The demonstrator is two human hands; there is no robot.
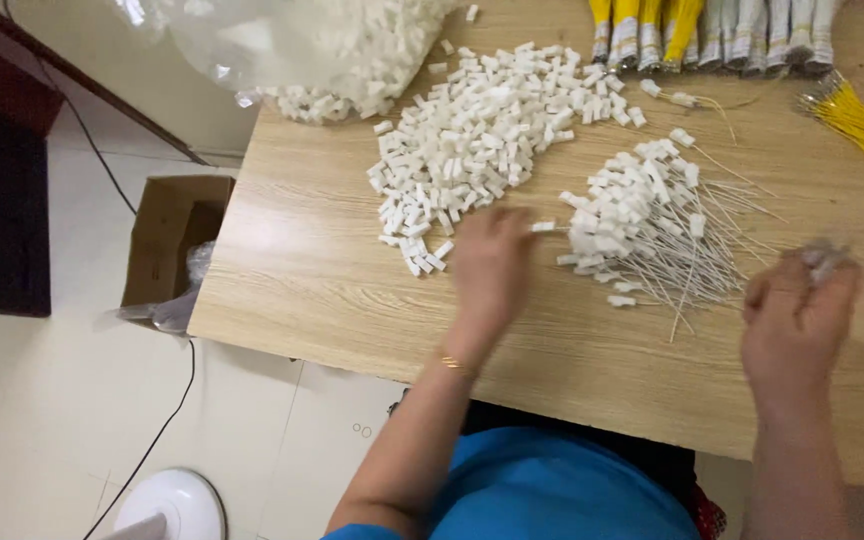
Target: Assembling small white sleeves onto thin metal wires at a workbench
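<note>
White plastic plugs (472, 140) heaped loose on wooden table (302, 270), within easy reach of left hand (489, 268). Left hand flat at heap's near edge, fingers blurred, apparently together, reaching for a plug; one stray plug (544, 226) just beside fingertips. Finished pile of wired plugs (642, 215) kept apart to the right, thin wires fanning toward table edge. Right hand (797, 315) raised, pinching small pale blurred piece (824, 258) at fingertips; cannot tell what exactly. Yellow wire bundle (862, 125) parked far right, clear bag (302, 45) of more plugs at back, cardboard box (172, 240) on floor
</note>
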